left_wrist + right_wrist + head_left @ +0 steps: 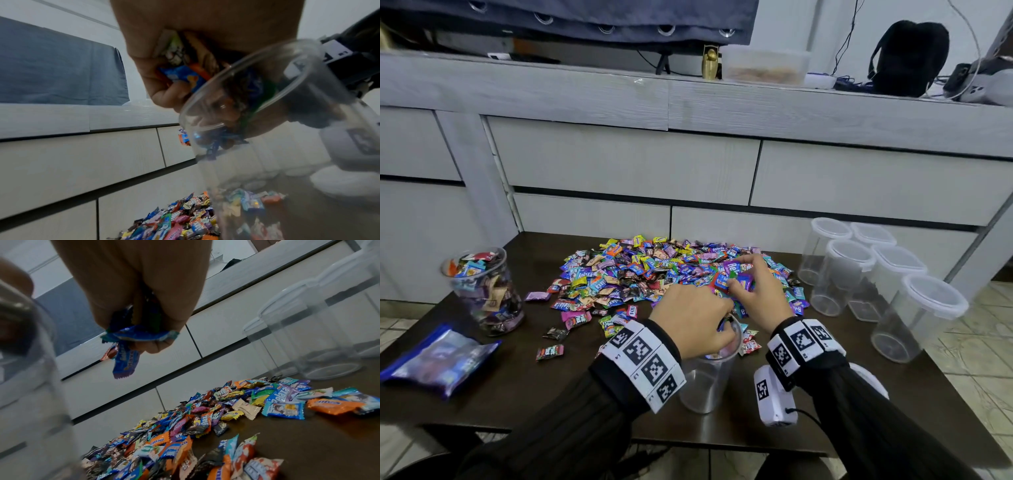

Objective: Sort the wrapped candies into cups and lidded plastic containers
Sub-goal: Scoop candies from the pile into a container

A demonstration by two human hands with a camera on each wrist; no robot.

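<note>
Dark wood desk (825, 404) pushed up against pale drawer fronts, candy everywhere. Left hand (693, 320) sits right over the mouth of a clear cup (705, 383) at the near edge, fingers curled round a small bunch of wrapped candies (180, 71), so I'd guess they're about to drop in. Right hand (751, 291) is just beyond it, above the near side of the big candy pile (654, 270), fingers bunched, pinching a few blue and purple wrappers (131, 337). Keeping the cup between both hands makes for short trips. Lidded containers (866, 274) wait empty on the right; a nearly full cup (484, 291) and a blue bag (441, 356) are parked off left.
</note>
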